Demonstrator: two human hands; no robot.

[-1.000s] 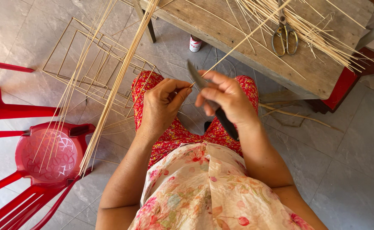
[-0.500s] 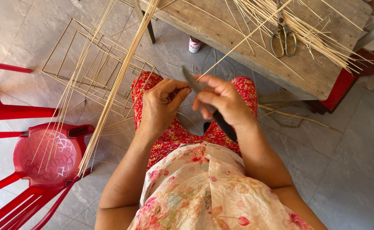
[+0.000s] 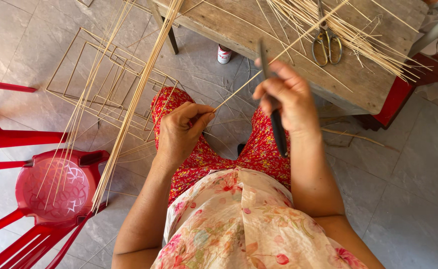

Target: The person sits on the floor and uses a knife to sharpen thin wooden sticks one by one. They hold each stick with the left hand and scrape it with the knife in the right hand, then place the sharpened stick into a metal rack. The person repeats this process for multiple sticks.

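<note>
My left hand (image 3: 181, 132) pinches the near end of a thin bamboo strip (image 3: 284, 55), which slants up to the right over the wooden table. My right hand (image 3: 286, 97) grips a dark-handled knife (image 3: 271, 94), blade up, raised beside the strip a little way from my left hand. Both hands hover over my lap in red flowered trousers.
A wooden table (image 3: 229, 25) at the top carries a heap of bamboo strips (image 3: 348, 30) and a pair of scissors (image 3: 327, 42). A long bundle of strips (image 3: 129, 109) leans across a red plastic chair (image 3: 54, 189) at the left. Square bamboo frames (image 3: 99, 79) lie on the tiled floor. A small can (image 3: 224, 54) stands under the table.
My right hand has drawn the knife up and to the right along the strip, away from my left hand. The two hands were close together a second ago.
</note>
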